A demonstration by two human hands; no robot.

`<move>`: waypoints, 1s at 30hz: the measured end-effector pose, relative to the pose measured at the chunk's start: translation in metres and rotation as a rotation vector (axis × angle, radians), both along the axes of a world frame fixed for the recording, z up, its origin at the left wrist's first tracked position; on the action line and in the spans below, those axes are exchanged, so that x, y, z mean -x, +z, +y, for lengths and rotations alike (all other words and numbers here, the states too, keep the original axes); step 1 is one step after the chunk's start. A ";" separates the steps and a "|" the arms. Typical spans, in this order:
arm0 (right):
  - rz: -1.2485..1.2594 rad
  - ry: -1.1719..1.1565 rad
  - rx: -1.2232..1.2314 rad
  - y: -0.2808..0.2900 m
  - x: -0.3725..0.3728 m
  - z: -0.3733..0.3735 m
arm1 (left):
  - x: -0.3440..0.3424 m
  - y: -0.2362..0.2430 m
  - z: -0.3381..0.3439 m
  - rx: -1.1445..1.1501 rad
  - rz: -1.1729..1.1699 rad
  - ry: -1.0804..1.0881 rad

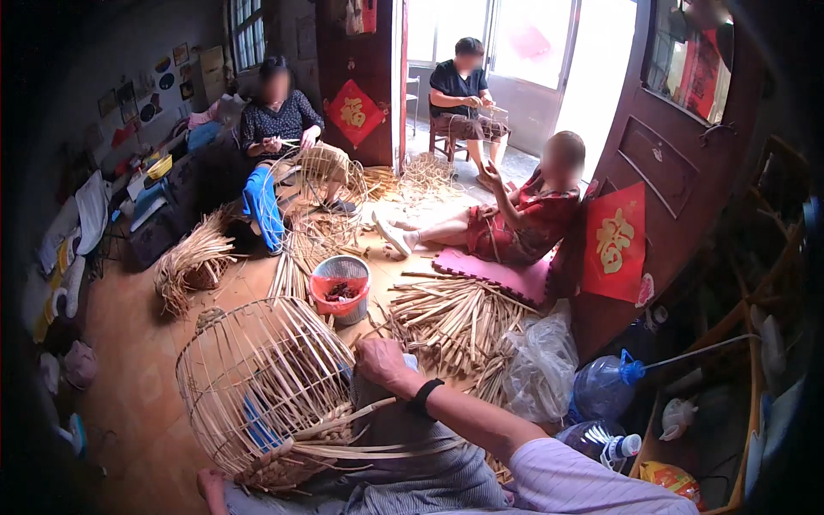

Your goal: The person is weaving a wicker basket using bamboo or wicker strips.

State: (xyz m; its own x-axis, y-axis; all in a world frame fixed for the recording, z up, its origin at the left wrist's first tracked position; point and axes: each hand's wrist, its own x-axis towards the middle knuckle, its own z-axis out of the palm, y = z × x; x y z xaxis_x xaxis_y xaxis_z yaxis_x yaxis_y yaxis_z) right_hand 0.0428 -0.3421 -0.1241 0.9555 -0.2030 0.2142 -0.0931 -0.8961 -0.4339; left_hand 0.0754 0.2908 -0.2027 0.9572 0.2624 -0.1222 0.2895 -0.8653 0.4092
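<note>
My right hand (382, 365) is closed at the right side of a half-woven open basket (257, 373), over my grey-clad leg; what its fingers hold is hidden. The basket lies tilted across my lap, with bare upright ribs, a woven band low down and long loose pale strips (390, 448) trailing to the right. Something blue shows through the ribs. I cannot make out my left hand; a small patch of skin shows at the lower left edge, beside the basket.
Loose strips (455, 322), a bin (339, 292), a plastic bag (536, 373) and water jugs (601, 386) lie around me. Three co-workers sit ahead: one with a wire frame (279, 129), one in the doorway (463, 103), one on a pink mat (528, 215). A bundle (193, 257) lies left.
</note>
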 end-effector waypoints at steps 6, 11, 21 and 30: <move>-0.061 0.005 -0.042 0.004 0.002 -0.002 | 0.005 0.005 -0.007 -0.137 -0.069 0.009; -0.055 -0.024 -0.046 -0.006 0.007 -0.013 | 0.009 0.027 -0.041 -0.167 -0.022 0.003; 0.003 -0.010 -0.102 -0.004 0.009 -0.016 | 0.012 0.016 -0.027 -0.166 -0.008 -0.053; -0.048 -0.031 -0.105 0.002 0.007 -0.009 | 0.021 0.021 -0.033 -0.062 0.014 -0.039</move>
State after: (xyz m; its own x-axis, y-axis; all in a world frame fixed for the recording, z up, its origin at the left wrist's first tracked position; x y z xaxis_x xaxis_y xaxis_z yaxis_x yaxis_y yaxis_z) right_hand 0.0362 -0.3515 -0.1224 0.9376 -0.2560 0.2355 -0.0970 -0.8427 -0.5296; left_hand 0.0542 0.2577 -0.1821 0.9651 0.2326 -0.1205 0.2606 -0.8995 0.3507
